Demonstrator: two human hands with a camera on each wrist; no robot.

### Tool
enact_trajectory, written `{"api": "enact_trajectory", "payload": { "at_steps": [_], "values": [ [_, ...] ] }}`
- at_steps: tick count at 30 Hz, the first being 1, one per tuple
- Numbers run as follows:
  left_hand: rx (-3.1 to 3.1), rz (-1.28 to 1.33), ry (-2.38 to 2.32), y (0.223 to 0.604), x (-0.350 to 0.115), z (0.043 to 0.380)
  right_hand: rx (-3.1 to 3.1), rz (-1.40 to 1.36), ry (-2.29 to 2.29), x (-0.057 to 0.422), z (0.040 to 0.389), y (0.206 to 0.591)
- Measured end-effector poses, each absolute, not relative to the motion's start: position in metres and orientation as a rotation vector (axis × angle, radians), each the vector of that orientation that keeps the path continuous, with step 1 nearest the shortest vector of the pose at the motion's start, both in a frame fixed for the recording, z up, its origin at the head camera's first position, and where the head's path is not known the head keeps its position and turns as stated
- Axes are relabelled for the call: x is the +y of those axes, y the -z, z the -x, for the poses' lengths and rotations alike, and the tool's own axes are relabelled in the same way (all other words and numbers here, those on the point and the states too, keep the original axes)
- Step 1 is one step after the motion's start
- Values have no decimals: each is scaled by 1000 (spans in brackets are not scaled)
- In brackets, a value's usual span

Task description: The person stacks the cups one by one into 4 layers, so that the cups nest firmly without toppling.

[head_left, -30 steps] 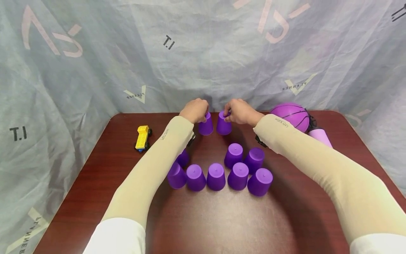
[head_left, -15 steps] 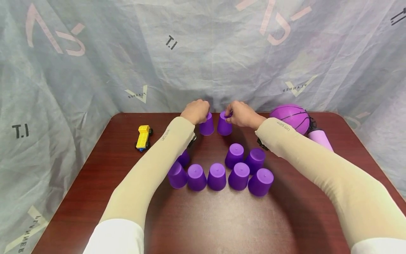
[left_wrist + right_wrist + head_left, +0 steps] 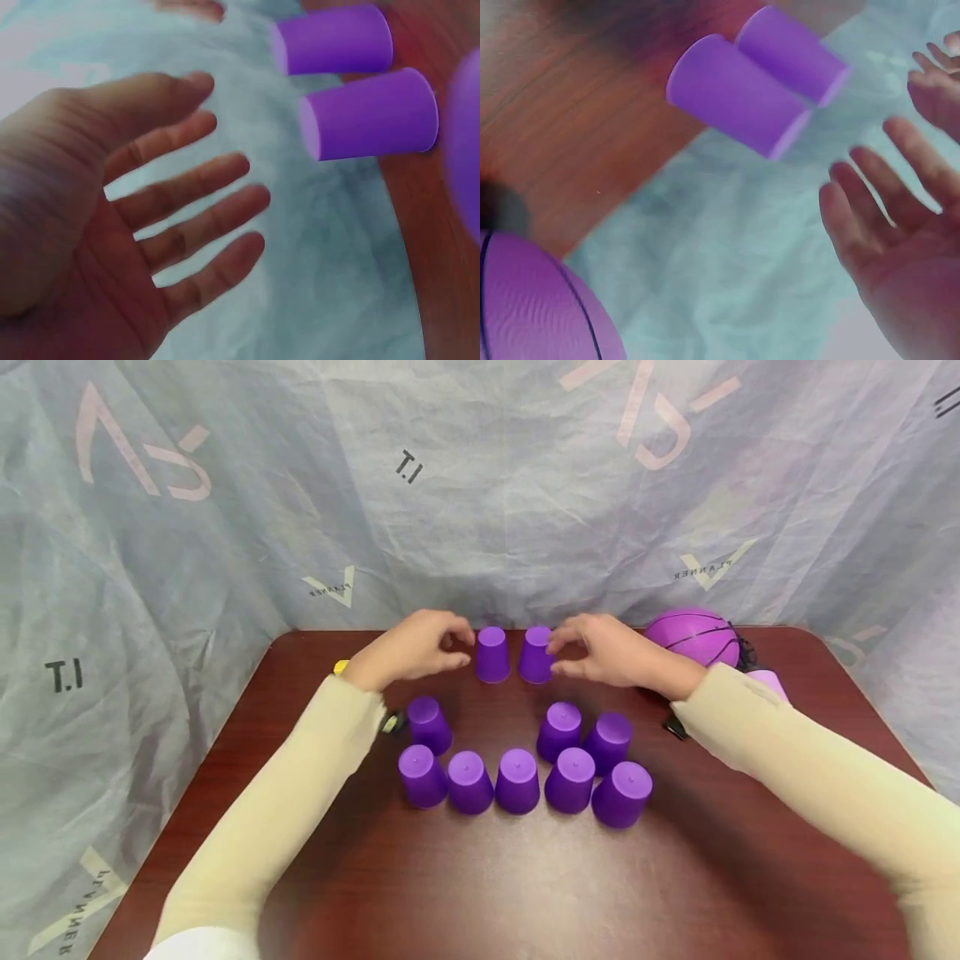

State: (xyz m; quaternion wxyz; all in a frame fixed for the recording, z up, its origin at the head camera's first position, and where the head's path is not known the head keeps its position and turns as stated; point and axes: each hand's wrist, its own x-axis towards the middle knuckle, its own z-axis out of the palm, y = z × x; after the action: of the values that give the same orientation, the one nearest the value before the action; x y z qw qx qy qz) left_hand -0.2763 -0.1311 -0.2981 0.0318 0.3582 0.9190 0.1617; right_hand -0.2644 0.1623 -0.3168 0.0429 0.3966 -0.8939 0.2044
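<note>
Two purple cups stand upside down side by side near the table's back edge, a left cup (image 3: 492, 656) and a right cup (image 3: 536, 656). My left hand (image 3: 420, 647) is just left of the left cup, fingers apart from it and holding nothing; the left wrist view shows those fingers (image 3: 202, 217) spread. On the other side, my right hand (image 3: 607, 647) is beside the right cup with fingers relaxed. In the right wrist view a gap separates that hand from both cups.
Several more upturned purple cups (image 3: 517, 781) form a curved row nearer me. A purple basketball (image 3: 693, 637) and a pink cylinder (image 3: 768, 683) lie at the back right. A yellow toy (image 3: 341, 667) is mostly hidden behind my left wrist. Grey sheeting (image 3: 465, 510) hangs behind the table.
Both hands have let go of the two back cups and moved outward, left hand to the left, right hand to the right. The cups remain standing at the back.
</note>
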Motion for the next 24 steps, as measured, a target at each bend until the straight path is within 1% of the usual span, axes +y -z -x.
{"api": "enact_trajectory", "payload": {
  "at_steps": [4,8,16,24],
  "values": [
    [2835,-1210,-581,309,-162,240,-2709,-1357,-625,170,231,320],
    [2842,-1176,-582,330,-180,220,-2749,-1360,-608,172,213,332],
    [2889,-1033,-667,358,-192,212,-2784,-1320,-657,171,207,348],
    [2924,-1066,-894,374,-197,210,-2751,-1290,-680,172,205,354]
  ]
}}
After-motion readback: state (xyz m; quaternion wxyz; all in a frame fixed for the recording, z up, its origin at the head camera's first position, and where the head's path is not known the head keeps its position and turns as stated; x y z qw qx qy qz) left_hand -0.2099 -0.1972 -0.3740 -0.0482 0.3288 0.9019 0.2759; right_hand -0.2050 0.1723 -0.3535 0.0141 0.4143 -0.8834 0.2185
